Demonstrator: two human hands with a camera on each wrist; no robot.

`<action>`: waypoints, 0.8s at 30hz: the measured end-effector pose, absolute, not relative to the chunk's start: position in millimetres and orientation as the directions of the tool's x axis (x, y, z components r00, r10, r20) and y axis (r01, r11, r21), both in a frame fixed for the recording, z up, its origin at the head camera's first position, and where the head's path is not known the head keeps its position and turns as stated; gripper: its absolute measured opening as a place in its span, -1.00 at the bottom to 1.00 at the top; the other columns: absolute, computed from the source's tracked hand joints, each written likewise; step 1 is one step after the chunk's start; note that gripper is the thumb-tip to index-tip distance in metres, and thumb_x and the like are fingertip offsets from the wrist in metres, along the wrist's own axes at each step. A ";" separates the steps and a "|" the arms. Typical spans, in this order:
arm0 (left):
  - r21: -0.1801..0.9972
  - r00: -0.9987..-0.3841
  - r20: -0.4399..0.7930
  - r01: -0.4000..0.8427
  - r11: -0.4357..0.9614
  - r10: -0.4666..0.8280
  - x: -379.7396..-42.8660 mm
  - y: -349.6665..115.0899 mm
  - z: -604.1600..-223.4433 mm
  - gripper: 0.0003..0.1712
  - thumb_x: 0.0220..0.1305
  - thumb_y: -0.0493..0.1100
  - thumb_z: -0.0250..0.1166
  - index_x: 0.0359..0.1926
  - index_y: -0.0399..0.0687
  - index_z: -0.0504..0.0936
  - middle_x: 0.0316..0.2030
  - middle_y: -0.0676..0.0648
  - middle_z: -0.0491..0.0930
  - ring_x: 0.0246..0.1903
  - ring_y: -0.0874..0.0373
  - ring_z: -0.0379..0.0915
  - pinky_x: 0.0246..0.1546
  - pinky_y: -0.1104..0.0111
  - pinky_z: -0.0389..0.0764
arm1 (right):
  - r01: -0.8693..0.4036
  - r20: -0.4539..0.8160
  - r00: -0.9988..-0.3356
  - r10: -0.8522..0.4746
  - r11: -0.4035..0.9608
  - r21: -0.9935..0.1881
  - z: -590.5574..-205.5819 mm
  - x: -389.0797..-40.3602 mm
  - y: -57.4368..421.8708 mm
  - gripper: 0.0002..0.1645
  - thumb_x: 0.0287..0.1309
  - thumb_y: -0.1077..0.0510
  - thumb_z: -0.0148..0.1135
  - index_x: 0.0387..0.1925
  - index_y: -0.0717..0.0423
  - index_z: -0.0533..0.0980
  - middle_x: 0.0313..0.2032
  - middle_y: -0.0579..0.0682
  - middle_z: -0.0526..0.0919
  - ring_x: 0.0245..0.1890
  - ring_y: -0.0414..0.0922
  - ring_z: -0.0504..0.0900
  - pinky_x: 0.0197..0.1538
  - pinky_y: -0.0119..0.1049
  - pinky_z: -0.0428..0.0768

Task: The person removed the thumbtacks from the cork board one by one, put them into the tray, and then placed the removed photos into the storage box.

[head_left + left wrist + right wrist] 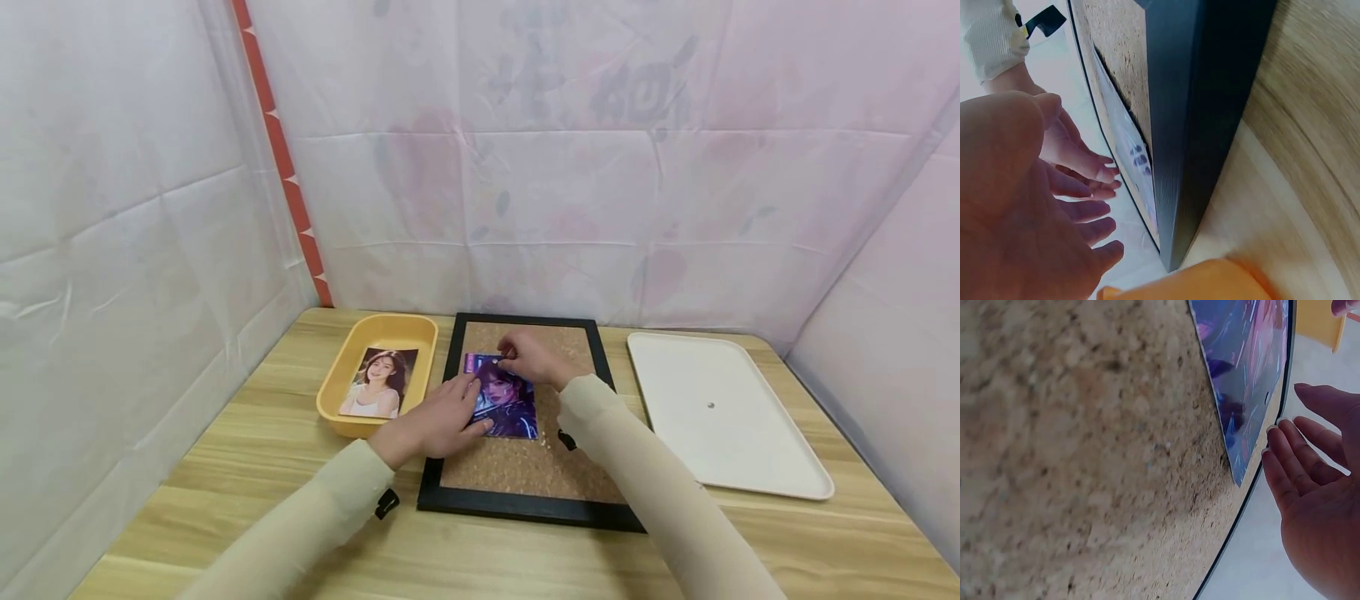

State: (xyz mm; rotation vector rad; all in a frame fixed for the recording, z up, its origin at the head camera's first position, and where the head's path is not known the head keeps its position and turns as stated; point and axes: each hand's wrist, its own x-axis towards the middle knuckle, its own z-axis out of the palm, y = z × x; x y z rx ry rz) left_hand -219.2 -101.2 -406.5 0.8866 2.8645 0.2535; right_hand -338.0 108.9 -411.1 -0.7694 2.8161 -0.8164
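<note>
A purple-blue glossy picture card [510,412] lies on a cork board [495,475] with a black frame. My left hand [442,417] is spread over the card's left side, fingers stretched across its edge. At the card's top edge, my right hand [531,358] bends over the upper right part, fingertips beside a small round spot near the top. From the right wrist, the right fingers [1300,459] look loosely extended with the thumb apart, and nothing shows between them. A small dark hole marks the card [1250,394] there.
On the left stands a yellow bin [330,392] holding a portrait photo [381,385]. To the right is a white tray [727,450] with a small grey object [711,405] in it. Fabric walls [480,208] close off the back and sides of the wooden table [247,467].
</note>
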 end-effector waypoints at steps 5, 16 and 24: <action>0.157 -0.825 -0.100 0.539 0.827 0.556 -221.9 -95.5 -410.3 -0.10 0.58 0.22 0.00 0.56 -0.39 0.07 0.57 -0.37 -0.02 0.57 -0.21 -0.10 0.54 0.00 0.04 | -0.463 0.042 -0.859 -0.510 0.741 -0.487 -413.6 -341.7 102.2 -0.58 0.36 0.19 0.30 0.15 0.36 0.55 -0.06 0.18 0.70 -0.04 0.03 0.67 0.11 -0.03 0.64; 0.127 -0.829 -0.178 0.516 0.847 0.531 -223.7 -89.3 -411.5 -0.08 0.57 0.25 -0.01 0.57 -0.38 0.06 0.58 -0.36 -0.05 0.58 -0.18 -0.12 0.54 0.08 0.06 | -0.461 0.049 -0.864 -0.501 0.749 -0.476 -418.2 -346.0 95.9 -0.65 0.32 0.23 0.32 0.07 0.35 0.60 -0.09 0.18 0.71 -0.08 0.02 0.68 0.08 -0.04 0.64; 0.144 -0.833 -0.207 0.493 0.858 0.514 -227.1 -90.0 -420.2 -0.09 0.59 0.23 -0.04 0.56 -0.42 0.03 0.59 -0.37 -0.12 0.59 -0.20 -0.20 0.56 0.07 0.00 | -0.437 0.026 -0.874 -0.485 0.761 -0.480 -420.0 -346.7 91.7 -0.68 0.31 0.28 0.32 0.04 0.38 0.60 -0.08 0.21 0.71 -0.05 0.06 0.68 0.09 -0.04 0.65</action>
